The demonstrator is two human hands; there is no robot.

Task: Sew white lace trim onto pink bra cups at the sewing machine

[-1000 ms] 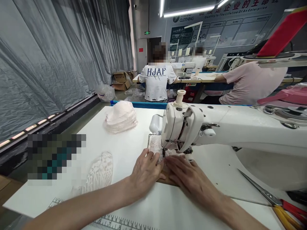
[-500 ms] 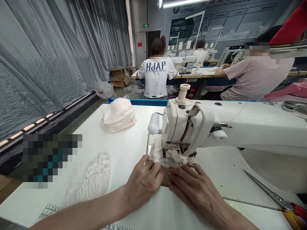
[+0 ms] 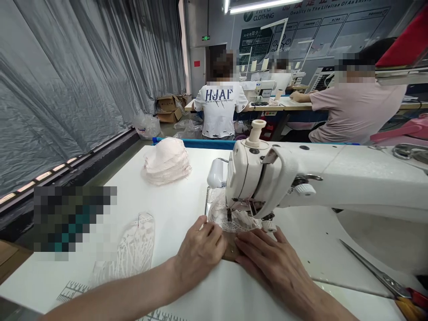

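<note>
My left hand [image 3: 199, 253] and my right hand [image 3: 270, 263] lie side by side on the white table [image 3: 174, 200], just in front of the needle of a white sewing machine [image 3: 267, 176]. Their fingers press down on a tan padded piece [image 3: 231, 252] edged with white lace [image 3: 230, 219] that runs under the presser foot. The left fingers are curled on the piece's left edge. The right fingers are stretched flat over its right side.
A stack of pale pink cups [image 3: 166, 162] sits at the table's far left. A flat lace piece [image 3: 132, 249] lies at the near left above a printed ruler. Scissors with red-yellow handles [image 3: 389, 283] lie at the right. Several people sit at machines behind.
The lace piece has fed further back under the presser foot, with more lace showing behind the needle. Both hands have stayed pressed on the piece, shifting only slightly.
</note>
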